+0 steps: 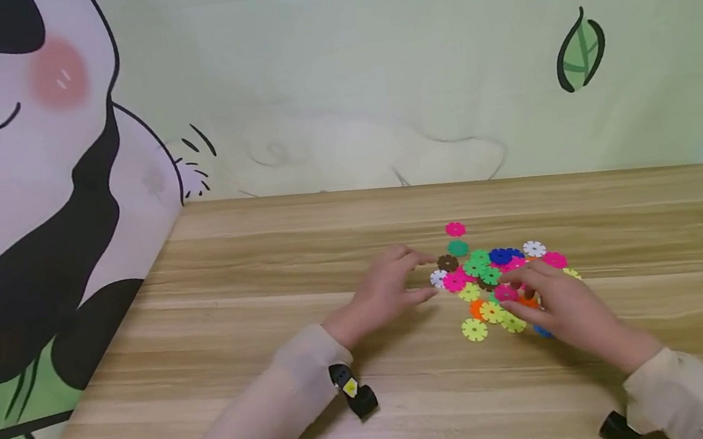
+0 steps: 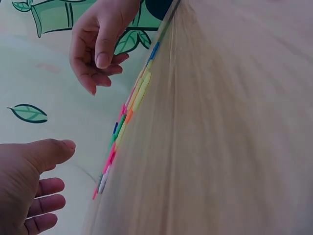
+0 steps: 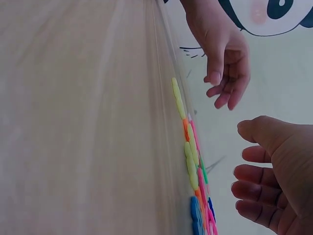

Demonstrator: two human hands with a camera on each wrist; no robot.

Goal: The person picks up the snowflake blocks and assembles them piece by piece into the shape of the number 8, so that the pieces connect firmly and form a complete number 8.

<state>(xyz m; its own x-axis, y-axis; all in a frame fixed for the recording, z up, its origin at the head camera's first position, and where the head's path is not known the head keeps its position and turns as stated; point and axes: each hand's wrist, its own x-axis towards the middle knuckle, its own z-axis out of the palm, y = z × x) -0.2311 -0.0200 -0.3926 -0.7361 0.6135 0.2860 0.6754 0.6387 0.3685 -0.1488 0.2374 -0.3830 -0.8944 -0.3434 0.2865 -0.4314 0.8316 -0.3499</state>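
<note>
Several flat, notched plastic discs shaped like flowers lie in a loose, overlapping pile on the table, among them a green disc (image 1: pixel 480 258), a yellow disc (image 1: pixel 474 330), a pink disc (image 1: pixel 455 229) and a brown disc (image 1: pixel 447 263). My left hand (image 1: pixel 391 285) hovers at the pile's left side, thumb and fingers spread apart, nearest a white disc (image 1: pixel 438 278). Over the pile's right part is my right hand (image 1: pixel 561 299), its fingers loosely bent and hiding some discs. Both wrist views show the hands above the tabletop with nothing in their fingers.
The wooden table (image 1: pixel 263 262) meets a pale green wall (image 1: pixel 336 64) at the back. A painted panda (image 1: pixel 16 184) covers the left wall. Each wrist wears a black strap device, such as the left wrist camera (image 1: pixel 354 391).
</note>
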